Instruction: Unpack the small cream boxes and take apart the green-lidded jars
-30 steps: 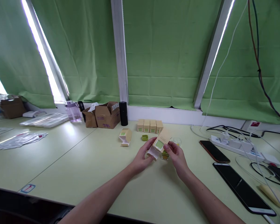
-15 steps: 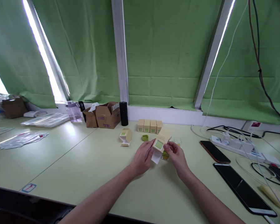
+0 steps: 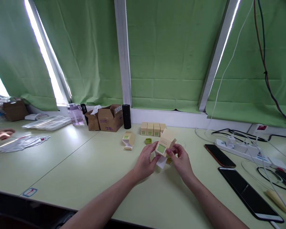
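Observation:
Between my two hands, above the table, is a small tan cardboard box (image 3: 166, 138) with a green window and a white flap hanging open toward me. My left hand (image 3: 146, 161) grips its left side, thumb near the flap. My right hand (image 3: 180, 159) pinches its right edge. Behind the box a small glass jar (image 3: 169, 160) with yellowish contents shows only in part. A green square lid (image 3: 148, 141) lies just beyond my left hand. Farther left, another tan box (image 3: 128, 140) lies on its side with its end open. Several closed tan boxes (image 3: 150, 129) stand in a row behind.
Two phones (image 3: 219, 155) and a white power strip (image 3: 240, 149) with tangled cables lie at right. Cardboard cartons (image 3: 110, 118), a black cylinder (image 3: 126, 116) and a purple bottle (image 3: 75, 114) stand along the wall. Another person's hand (image 3: 1, 135) is above plastic bags (image 3: 23, 143) at far left.
The tan box has shifted slightly left and tilted in my hands, covering more of the glass jar. At far left, the other person's hand has moved farther into view.

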A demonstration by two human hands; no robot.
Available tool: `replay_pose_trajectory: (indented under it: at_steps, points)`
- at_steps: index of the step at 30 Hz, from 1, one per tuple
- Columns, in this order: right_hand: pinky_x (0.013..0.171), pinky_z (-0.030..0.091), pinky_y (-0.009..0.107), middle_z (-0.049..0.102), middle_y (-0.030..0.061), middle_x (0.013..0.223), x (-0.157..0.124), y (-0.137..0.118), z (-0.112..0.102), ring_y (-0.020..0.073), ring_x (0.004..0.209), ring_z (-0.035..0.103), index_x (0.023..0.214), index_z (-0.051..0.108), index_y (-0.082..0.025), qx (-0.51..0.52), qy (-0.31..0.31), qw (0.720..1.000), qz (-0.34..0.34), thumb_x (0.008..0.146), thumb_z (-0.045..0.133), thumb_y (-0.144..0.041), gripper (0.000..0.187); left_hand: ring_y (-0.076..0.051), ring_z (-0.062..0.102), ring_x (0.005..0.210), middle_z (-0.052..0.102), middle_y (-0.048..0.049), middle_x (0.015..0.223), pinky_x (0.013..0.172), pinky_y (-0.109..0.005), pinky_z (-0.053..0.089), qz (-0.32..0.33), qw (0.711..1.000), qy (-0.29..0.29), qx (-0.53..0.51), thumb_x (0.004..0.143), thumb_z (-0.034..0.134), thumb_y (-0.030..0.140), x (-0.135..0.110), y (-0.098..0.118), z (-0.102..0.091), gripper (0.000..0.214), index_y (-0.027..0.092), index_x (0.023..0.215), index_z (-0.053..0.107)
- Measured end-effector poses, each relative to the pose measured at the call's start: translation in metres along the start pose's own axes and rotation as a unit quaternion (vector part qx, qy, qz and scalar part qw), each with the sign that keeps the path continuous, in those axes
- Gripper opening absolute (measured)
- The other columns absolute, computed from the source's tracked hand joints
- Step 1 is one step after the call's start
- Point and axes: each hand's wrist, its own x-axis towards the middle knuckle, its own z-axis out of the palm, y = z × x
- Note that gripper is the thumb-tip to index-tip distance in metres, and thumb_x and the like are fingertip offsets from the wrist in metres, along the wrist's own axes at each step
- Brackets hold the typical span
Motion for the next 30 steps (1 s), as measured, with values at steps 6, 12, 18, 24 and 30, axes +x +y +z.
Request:
replay_pose_trajectory:
  at_steps: [6,12,18,24,30]
  points:
    - [0.069,0.057,0.036,0.078,0.0068,0.088,-0.004,-0.008,0.001,0.0252,0.08,0.071,0.111,0.054,-0.023,0.042,-0.036,0.997,0.049,0.076,0.081,-0.065,0.061,-0.031,0.058,0.132,0.062,-0.0122,0.144,0.112,-0.048,0.048,-0.044,0.997,-0.01,-0.058,0.09,0.072,0.027,-0.001,0.003,0.001,0.06,0.026,0.146,0.051]
    - [0.07,0.06,0.038,0.081,0.0103,0.092,-0.005,-0.015,0.002,0.028,0.083,0.075,0.114,0.059,-0.021,0.061,-0.04,0.996,0.061,0.072,0.084,-0.065,0.066,-0.027,0.068,0.115,0.067,-0.0131,0.137,0.099,-0.041,0.055,-0.102,0.982,-0.007,-0.16,0.1,0.059,0.038,0.002,0.005,0.001,0.046,0.022,0.144,0.054]
    - [0.08,0.062,0.041,0.08,0.0143,0.11,-0.001,-0.017,0.0,0.0316,0.099,0.075,0.113,0.07,-0.019,0.093,-0.038,0.992,0.072,0.065,0.09,-0.06,0.066,-0.028,0.068,0.117,0.07,-0.0138,0.133,0.096,-0.038,0.055,-0.151,0.936,0.004,-0.317,0.096,0.066,0.05,0.004,0.003,0.0,0.053,0.021,0.139,0.059]
    - [0.081,0.062,0.044,0.08,0.0147,0.11,0.0,-0.02,-0.003,0.0332,0.099,0.075,0.104,0.077,-0.018,0.093,-0.022,0.992,0.081,0.06,0.092,-0.059,0.062,-0.031,0.069,0.115,0.075,-0.0127,0.124,0.103,-0.043,0.05,-0.203,0.872,-0.016,-0.446,0.082,0.082,0.044,0.004,-0.005,-0.003,0.06,0.021,0.135,0.064]
    - [0.077,0.062,0.043,0.081,0.0135,0.105,-0.001,-0.016,-0.003,0.0315,0.09,0.075,0.1,0.078,-0.018,0.076,-0.008,0.994,0.074,0.059,0.093,-0.057,0.058,-0.03,0.072,0.107,0.077,-0.0129,0.118,0.096,-0.041,0.051,-0.224,0.854,-0.044,-0.467,0.074,0.088,0.044,0.004,-0.004,-0.006,0.067,0.02,0.132,0.065]
